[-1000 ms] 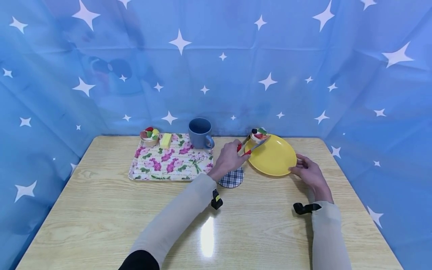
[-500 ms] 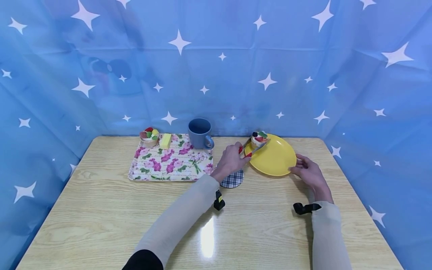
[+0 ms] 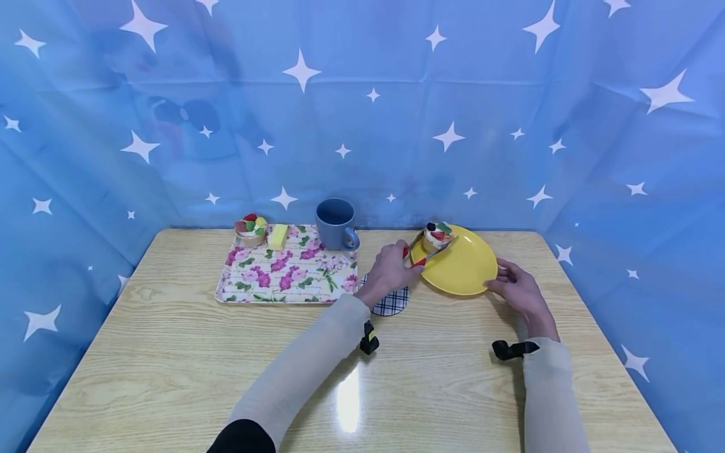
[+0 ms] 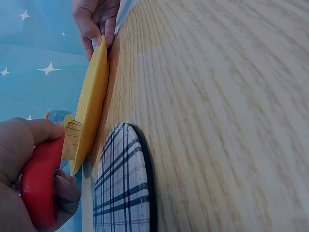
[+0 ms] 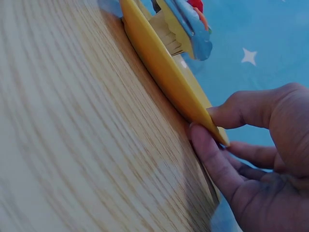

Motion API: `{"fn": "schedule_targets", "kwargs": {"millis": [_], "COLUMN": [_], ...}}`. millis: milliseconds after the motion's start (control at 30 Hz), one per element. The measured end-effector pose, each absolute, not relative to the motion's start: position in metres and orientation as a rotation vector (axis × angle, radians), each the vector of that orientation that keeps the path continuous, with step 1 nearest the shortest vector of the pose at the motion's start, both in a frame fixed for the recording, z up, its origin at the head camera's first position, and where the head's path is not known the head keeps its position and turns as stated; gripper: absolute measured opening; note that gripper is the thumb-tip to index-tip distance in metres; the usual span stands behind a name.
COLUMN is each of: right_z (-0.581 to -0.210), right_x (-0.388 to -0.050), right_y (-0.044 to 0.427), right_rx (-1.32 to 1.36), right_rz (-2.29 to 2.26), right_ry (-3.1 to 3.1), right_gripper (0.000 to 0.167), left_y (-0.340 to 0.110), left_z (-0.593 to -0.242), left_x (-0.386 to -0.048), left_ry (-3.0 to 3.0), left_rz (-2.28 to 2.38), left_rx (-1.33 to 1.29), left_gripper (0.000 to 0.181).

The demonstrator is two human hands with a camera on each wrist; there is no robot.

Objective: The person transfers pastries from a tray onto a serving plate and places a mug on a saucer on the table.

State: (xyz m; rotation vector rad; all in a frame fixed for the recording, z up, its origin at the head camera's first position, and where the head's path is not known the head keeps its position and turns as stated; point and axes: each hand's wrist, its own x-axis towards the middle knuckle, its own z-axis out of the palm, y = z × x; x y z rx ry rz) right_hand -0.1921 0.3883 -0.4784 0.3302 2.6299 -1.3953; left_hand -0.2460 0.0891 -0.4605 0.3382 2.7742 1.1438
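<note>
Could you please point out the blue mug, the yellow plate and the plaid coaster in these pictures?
Blue mug point(image 3: 333, 235), head view: outer wall.
Yellow plate point(image 3: 463, 267), head view: bare upper surface.
Plaid coaster point(image 4: 122, 187), left wrist view: patterned top.

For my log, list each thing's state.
Round yellow plate: rim pinched by right hand
Red-handled metal tongs: held by left hand, arms apart
Pale berry-topped tart: upright between tongs; plate contact unclear
Rectangular floral tray: flat on wooden table
Blue handled mug: upright on tray
Small yellow block: lying on tray
Multicoloured fruit tart: upright on tray
Round plaid coaster: flat, partly hidden
</note>
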Motion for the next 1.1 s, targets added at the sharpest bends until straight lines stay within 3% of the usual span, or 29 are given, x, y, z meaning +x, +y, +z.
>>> {"fn": "schedule_targets", "kwargs": {"millis": [500, 1100], "right_z": [-0.474, -0.475], "right_x": [-0.192, -0.191], "right_y": [0.386, 0.387], "right_rx": [0.321, 0.329], "right_rz": [-1.413, -1.404], "right_ry": [2.63, 2.629], "right_gripper": [0.083, 0.083], "left_y": [0.088, 0.073], "left_z": [-0.456, -0.464], "left_x": [-0.244, -0.224], "left_ry": [2.766, 2.738], "left_rz": [1.194, 1.369], "left_rx": [0.267, 0.344], "left_gripper": [0.066, 0.063]}}
